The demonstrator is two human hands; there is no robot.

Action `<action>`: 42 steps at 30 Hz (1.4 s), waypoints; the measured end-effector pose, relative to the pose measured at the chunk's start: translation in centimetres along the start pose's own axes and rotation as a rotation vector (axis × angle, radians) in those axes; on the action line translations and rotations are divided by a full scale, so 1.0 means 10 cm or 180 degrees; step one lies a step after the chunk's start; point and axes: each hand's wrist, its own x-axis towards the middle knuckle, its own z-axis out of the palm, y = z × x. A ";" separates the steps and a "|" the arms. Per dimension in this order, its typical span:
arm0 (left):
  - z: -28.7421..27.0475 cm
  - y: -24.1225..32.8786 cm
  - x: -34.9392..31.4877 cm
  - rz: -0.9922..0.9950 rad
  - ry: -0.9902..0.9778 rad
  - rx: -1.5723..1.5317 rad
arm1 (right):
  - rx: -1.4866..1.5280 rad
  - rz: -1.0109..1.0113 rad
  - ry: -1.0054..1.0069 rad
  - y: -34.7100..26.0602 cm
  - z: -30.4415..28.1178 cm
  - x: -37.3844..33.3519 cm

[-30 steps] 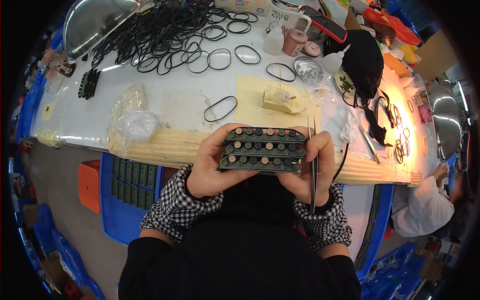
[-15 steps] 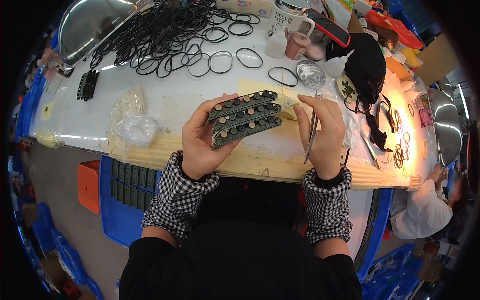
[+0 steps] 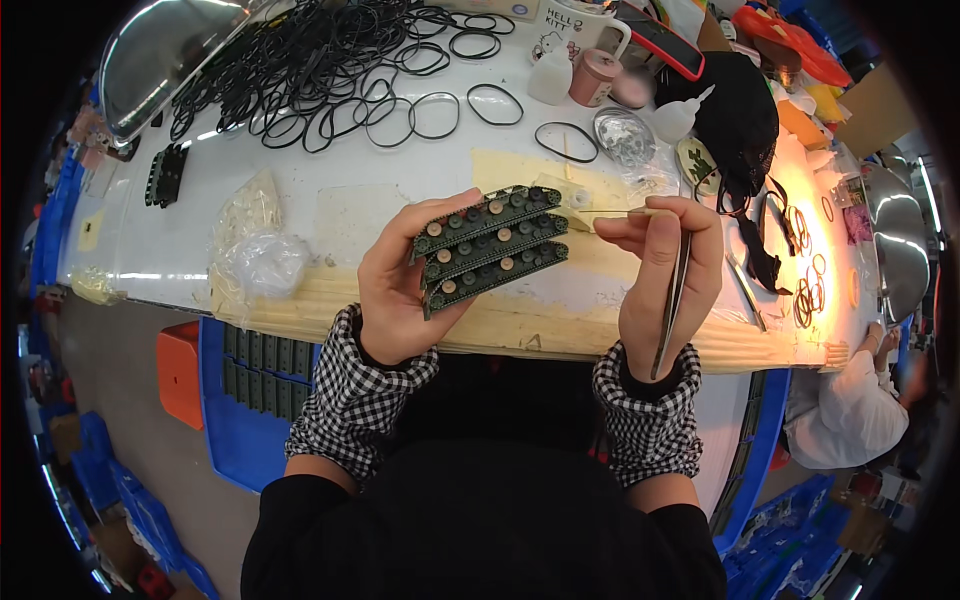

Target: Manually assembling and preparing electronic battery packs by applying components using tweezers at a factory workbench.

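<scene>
My left hand (image 3: 400, 285) is closed around a stack of three dark green toy tank track pieces (image 3: 497, 240), tilted up to the right. Small round wheels in black and tan line their sides. To the right, my right hand (image 3: 668, 265) pinches a thin pale stick (image 3: 612, 211) between thumb and fingertips, its tip pointing left at the stack but apart from it. Metal tweezers (image 3: 674, 310) lie along the same palm, pointing down toward the wrist. Under the stick's tip, on a yellowish sheet (image 3: 500, 168), is a small clear item (image 3: 578, 198).
Black rubber bands (image 3: 300, 75) heap at the back left. A dark track piece (image 3: 166, 176) and a plastic bag (image 3: 262, 262) lie left. Behind my right hand are a foil-like dish (image 3: 622, 138), squeeze bottle (image 3: 684, 116), mug (image 3: 575, 35) and phone (image 3: 658, 40). A blue tray (image 3: 235, 440) holds green parts.
My right hand has moved right and turned, swinging the tweezers down into the palm; the thin stick now shows in its fingertips. The track stack has tilted slightly in my left hand.
</scene>
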 end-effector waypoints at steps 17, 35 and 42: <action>0.03 0.02 0.00 0.0106 0.0168 0.0545 | 0.0436 0.0334 -0.0053 -0.06 0.15 0.02; 0.03 -0.01 0.00 0.0063 0.0264 0.0515 | -0.2260 -0.1686 0.0252 0.25 -0.01 0.13; 0.05 0.00 0.00 0.0044 0.0300 0.0503 | 0.0545 0.0515 0.0086 -0.07 0.16 -0.07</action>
